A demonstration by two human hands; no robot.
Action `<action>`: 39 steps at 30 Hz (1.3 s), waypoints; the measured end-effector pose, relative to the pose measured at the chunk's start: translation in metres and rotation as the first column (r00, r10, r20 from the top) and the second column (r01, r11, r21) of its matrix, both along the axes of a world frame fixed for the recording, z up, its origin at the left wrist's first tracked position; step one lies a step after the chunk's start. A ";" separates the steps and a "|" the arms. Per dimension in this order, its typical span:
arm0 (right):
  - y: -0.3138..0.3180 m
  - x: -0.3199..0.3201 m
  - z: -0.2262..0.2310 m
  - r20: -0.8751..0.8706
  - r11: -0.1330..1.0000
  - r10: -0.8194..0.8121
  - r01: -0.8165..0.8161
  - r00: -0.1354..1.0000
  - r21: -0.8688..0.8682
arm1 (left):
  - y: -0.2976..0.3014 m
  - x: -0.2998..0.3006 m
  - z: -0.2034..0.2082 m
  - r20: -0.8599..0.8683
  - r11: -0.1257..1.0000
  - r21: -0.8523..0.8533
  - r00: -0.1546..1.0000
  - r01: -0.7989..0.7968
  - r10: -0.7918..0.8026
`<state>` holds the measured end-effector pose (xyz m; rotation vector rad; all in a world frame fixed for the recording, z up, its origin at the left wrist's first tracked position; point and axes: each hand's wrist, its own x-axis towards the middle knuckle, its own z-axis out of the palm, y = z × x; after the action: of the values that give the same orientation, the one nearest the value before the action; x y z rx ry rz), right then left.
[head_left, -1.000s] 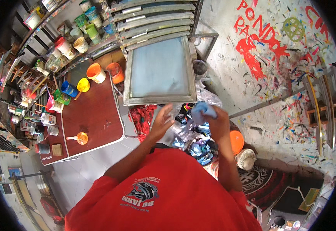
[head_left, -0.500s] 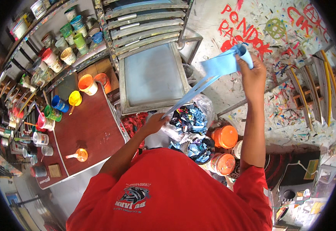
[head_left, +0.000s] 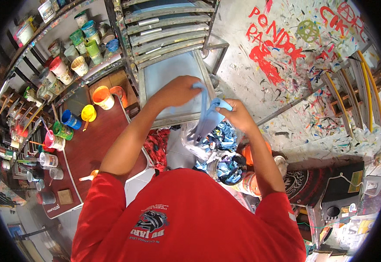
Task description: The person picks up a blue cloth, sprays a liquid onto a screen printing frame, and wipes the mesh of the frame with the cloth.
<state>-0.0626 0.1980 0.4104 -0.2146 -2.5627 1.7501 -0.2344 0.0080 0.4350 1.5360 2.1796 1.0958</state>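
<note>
A light blue strip (head_left: 208, 121), limp and folded, hangs between my two hands over the bag of scraps. I cannot tell whether it is tape or cloth. My left hand (head_left: 179, 92) is closed, with one end of the strip coming out at its fingertips. Its fingers are partly hidden behind the back of the hand. A little lower and to the right, my right hand (head_left: 238, 115) pinches a curled part of the strip between thumb and fingers. Behind my left hand lies a framed printing screen (head_left: 171, 120).
Below the strip are a clear plastic bag (head_left: 189, 142) and crumpled scraps (head_left: 232, 169), beside orange-lidded buckets (head_left: 248, 184). To the left, a dark red table (head_left: 94, 150) carries paint cups, including a yellow cup (head_left: 88, 112). Stacked screens (head_left: 168, 30) and a paint shelf (head_left: 81, 78) stand beyond.
My left hand has moved up and forward, over the screen. My right hand has come down and left, nearer to it. The strip, stretched out before, now hangs slack.
</note>
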 end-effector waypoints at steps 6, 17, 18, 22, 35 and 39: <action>-0.040 0.014 0.004 0.059 0.853 -0.094 0.111 0.994 -0.510 | 0.019 -0.001 -0.056 0.219 0.998 -0.054 0.976 0.031 -0.018; -0.070 0.040 -0.109 -0.389 0.861 -0.422 0.496 0.819 0.111 | 0.009 0.103 -0.140 0.665 0.992 0.115 0.746 -0.046 -0.043; -0.074 0.046 -0.119 -0.334 0.900 -0.394 0.433 0.856 0.050 | 0.008 0.106 -0.160 0.494 0.989 0.141 0.869 -0.040 -0.035; -0.066 0.065 -0.157 0.108 0.925 -0.342 0.355 0.934 -0.137 | -0.002 0.131 -0.157 0.223 0.981 0.087 0.963 -0.172 0.149; -0.119 0.039 -0.182 0.418 0.707 -0.294 0.489 0.860 -0.511 | -0.045 0.131 -0.226 0.983 0.869 -0.112 0.077 -0.482 0.170; -0.127 0.044 -0.191 0.469 0.833 -0.318 0.479 0.824 -0.277 | -0.061 0.127 -0.235 0.950 0.879 -0.101 0.216 -0.466 0.224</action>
<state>-0.0182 0.0713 0.2195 -1.1650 -2.1039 2.1704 -0.1072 -0.0531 0.2004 0.0861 1.4752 1.7878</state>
